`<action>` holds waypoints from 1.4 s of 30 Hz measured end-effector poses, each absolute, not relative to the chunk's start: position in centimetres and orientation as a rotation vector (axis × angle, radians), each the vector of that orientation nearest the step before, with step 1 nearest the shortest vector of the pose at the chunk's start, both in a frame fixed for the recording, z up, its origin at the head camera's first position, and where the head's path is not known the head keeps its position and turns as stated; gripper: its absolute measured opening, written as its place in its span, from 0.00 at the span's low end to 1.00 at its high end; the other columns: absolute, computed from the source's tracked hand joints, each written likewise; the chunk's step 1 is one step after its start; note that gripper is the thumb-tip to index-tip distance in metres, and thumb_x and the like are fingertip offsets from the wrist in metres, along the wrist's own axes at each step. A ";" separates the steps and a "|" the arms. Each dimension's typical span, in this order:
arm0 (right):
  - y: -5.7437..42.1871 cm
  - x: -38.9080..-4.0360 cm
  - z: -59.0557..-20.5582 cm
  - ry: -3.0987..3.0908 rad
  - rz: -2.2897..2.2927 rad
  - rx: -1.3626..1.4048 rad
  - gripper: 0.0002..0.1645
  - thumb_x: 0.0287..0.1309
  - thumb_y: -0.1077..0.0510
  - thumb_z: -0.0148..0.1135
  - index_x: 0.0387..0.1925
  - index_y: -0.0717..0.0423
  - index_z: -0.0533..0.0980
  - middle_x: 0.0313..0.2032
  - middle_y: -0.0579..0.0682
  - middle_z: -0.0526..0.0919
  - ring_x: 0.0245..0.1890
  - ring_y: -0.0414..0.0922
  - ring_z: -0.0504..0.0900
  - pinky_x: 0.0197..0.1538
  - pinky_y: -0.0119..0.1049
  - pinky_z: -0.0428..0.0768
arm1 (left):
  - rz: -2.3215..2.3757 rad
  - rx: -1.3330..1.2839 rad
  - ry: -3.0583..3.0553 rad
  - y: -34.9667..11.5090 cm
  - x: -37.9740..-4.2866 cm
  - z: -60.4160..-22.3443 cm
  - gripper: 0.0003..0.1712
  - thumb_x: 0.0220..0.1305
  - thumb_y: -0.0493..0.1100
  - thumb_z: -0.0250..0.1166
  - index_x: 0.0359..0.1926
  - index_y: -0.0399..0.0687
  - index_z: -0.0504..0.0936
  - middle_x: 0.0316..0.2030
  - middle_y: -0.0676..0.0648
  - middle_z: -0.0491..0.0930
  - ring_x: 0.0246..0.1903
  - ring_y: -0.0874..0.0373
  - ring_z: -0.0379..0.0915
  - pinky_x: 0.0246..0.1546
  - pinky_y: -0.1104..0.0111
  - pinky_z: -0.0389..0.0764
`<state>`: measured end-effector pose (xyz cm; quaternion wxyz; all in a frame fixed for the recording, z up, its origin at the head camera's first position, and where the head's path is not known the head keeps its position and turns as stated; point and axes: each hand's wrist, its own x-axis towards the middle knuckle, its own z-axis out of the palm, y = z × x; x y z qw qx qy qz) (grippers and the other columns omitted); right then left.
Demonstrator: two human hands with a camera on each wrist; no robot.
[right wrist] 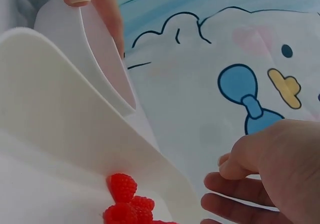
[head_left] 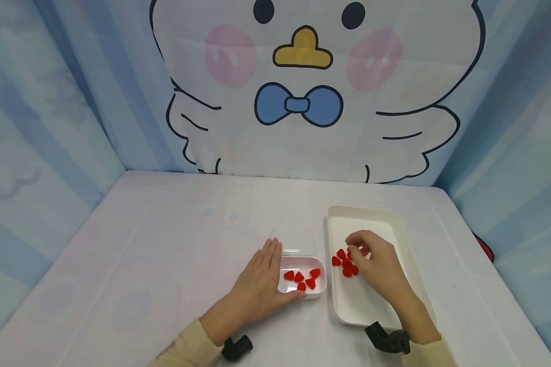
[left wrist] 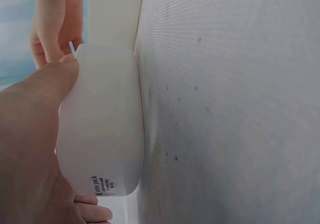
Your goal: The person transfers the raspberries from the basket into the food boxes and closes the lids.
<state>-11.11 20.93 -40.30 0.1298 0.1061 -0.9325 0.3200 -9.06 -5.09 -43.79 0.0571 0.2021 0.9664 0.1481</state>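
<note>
A small white plastic container [head_left: 322,291] holds several red raspberries [head_left: 299,277]. My left hand [head_left: 259,278] lies along its left side with fingers straight, the thumb [left wrist: 67,68] resting on the near rim. Printed lettering shows on the container's wall in the left wrist view. To the right stands a shallow white tray [head_left: 362,306] with a cluster of raspberries [head_left: 346,264]. My right hand [head_left: 376,262] is over that cluster, fingers loosely bent. In the right wrist view no berry shows between thumb and fingers [right wrist: 240,186]; red berries show past them in the head view.
A clear plastic lid [head_left: 294,239] lies just behind the container. The tray's raised wall [right wrist: 75,93] stands close beside the container. A white cloth [head_left: 165,244] covers the table, and a printed curtain [head_left: 298,148] hangs behind it.
</note>
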 end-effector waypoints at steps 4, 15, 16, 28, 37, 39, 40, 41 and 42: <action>21.1 -11.2 -40.2 -2.733 0.951 0.255 0.10 0.61 0.68 0.58 0.43 0.58 0.79 0.40 0.53 0.85 0.40 0.47 0.82 0.46 0.48 0.85 | 0.457 0.626 2.928 -5.1 -9.1 -43.7 0.65 0.56 0.79 0.55 0.77 0.37 0.47 0.78 0.39 0.48 0.78 0.45 0.42 0.76 0.53 0.55; 21.8 -11.3 -40.4 -2.788 0.926 0.181 0.10 0.61 0.66 0.59 0.44 0.60 0.78 0.42 0.54 0.84 0.42 0.48 0.80 0.45 0.39 0.85 | 0.462 0.617 2.920 -5.0 -9.1 -43.6 0.65 0.57 0.79 0.56 0.77 0.38 0.47 0.78 0.39 0.47 0.78 0.46 0.41 0.76 0.52 0.55; 21.9 -11.4 -40.5 -2.791 0.926 0.178 0.10 0.61 0.66 0.59 0.44 0.60 0.78 0.42 0.54 0.84 0.42 0.49 0.80 0.45 0.39 0.84 | 0.461 0.618 2.923 -5.0 -9.1 -43.6 0.65 0.57 0.79 0.56 0.77 0.38 0.47 0.78 0.39 0.47 0.78 0.46 0.41 0.76 0.52 0.55; 22.0 -11.7 -41.3 -2.891 0.952 0.150 0.10 0.60 0.67 0.60 0.44 0.59 0.78 0.42 0.55 0.83 0.41 0.48 0.79 0.44 0.37 0.83 | 0.460 0.600 2.907 -4.9 -9.0 -43.6 0.65 0.56 0.79 0.55 0.78 0.39 0.46 0.78 0.40 0.47 0.79 0.46 0.41 0.76 0.53 0.55; 22.2 -11.8 -41.9 -2.922 0.960 0.202 0.10 0.60 0.67 0.60 0.44 0.60 0.78 0.43 0.56 0.83 0.41 0.49 0.80 0.45 0.44 0.85 | 0.457 0.608 2.912 -4.9 -9.1 -43.4 0.65 0.56 0.79 0.56 0.77 0.38 0.47 0.78 0.39 0.48 0.78 0.46 0.42 0.76 0.52 0.56; 22.2 -11.8 -42.0 -2.918 0.957 0.209 0.10 0.60 0.68 0.60 0.44 0.60 0.79 0.43 0.56 0.83 0.41 0.49 0.80 0.45 0.45 0.84 | 0.458 0.601 2.907 -5.0 -9.1 -43.5 0.65 0.56 0.79 0.56 0.77 0.39 0.47 0.78 0.40 0.48 0.78 0.46 0.42 0.76 0.52 0.55; 22.2 -11.8 -42.0 -2.918 0.952 0.214 0.09 0.60 0.68 0.60 0.43 0.60 0.79 0.42 0.56 0.83 0.40 0.49 0.80 0.45 0.44 0.84 | 0.460 0.594 2.903 -5.0 -9.1 -43.5 0.65 0.56 0.79 0.56 0.78 0.39 0.46 0.78 0.40 0.47 0.78 0.46 0.41 0.76 0.53 0.55; 22.1 -11.8 -42.0 -2.915 0.947 0.221 0.09 0.60 0.68 0.60 0.43 0.61 0.79 0.42 0.56 0.83 0.40 0.49 0.80 0.44 0.43 0.84 | 0.459 0.589 2.903 -5.0 -9.1 -43.5 0.65 0.56 0.79 0.56 0.78 0.39 0.46 0.78 0.41 0.47 0.79 0.47 0.41 0.76 0.52 0.55; 22.1 -11.9 -41.9 -2.913 0.940 0.223 0.09 0.60 0.68 0.61 0.43 0.61 0.79 0.41 0.56 0.84 0.39 0.48 0.80 0.44 0.43 0.84 | 0.460 0.590 2.906 -5.0 -9.1 -43.5 0.65 0.56 0.79 0.56 0.78 0.39 0.46 0.78 0.40 0.47 0.78 0.46 0.41 0.76 0.52 0.55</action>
